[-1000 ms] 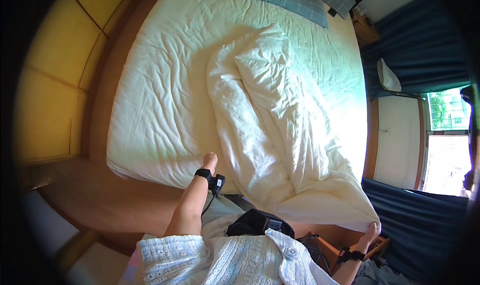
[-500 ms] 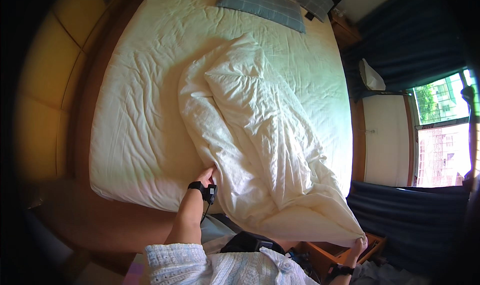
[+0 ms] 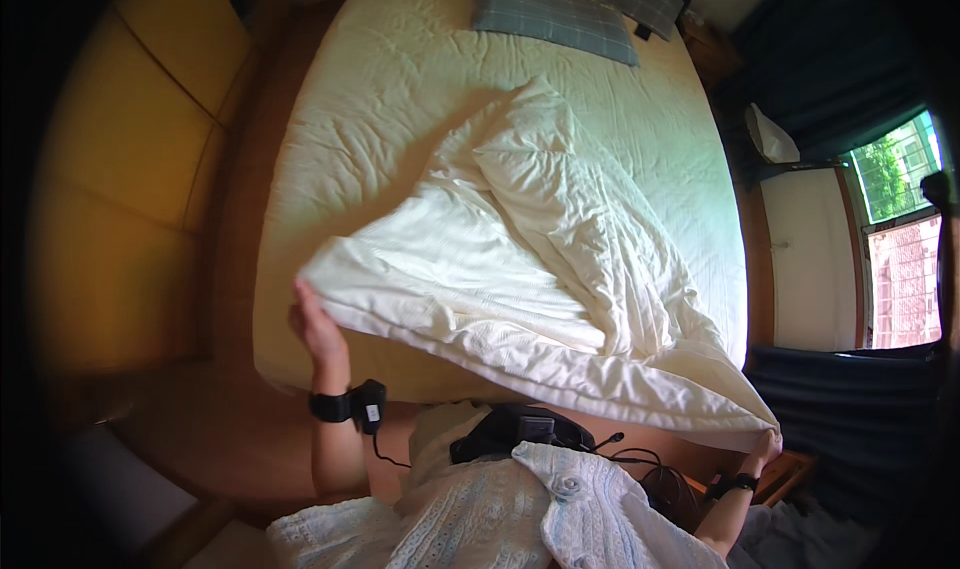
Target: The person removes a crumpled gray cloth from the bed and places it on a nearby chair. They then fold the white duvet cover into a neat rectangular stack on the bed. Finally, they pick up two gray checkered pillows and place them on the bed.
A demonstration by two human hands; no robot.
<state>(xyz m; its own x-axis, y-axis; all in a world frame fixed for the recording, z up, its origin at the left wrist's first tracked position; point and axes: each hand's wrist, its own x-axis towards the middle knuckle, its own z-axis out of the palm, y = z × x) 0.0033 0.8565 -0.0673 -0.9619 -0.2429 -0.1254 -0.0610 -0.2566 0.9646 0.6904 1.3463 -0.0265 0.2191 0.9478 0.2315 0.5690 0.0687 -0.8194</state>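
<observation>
A white duvet (image 3: 480,259) lies bunched on the bed, its near edge lifted and stretched between my hands. My left hand (image 3: 320,329) grips one corner of it above the bed's near left part, fingers closed at the edge. At the opposite corner, past the bed's near right end, my right hand (image 3: 766,447) is closed on the cloth. The duvet's far part stays heaped on the pale fitted sheet (image 3: 340,139). A black device with a cable is strapped to my left wrist, and a black band circles my right wrist.
Grey checked pillows (image 3: 555,21) lie at the bed's head. Yellow cabinet panels (image 3: 130,199) stand to the left beyond a strip of brown floor. Dark curtains (image 3: 840,389) and a window (image 3: 900,229) are at the right. An open wooden drawer (image 3: 785,477) sits near my right hand.
My left hand has swung out to the left, pulling the duvet's corner with it and spreading the near edge. My right hand still holds its corner.
</observation>
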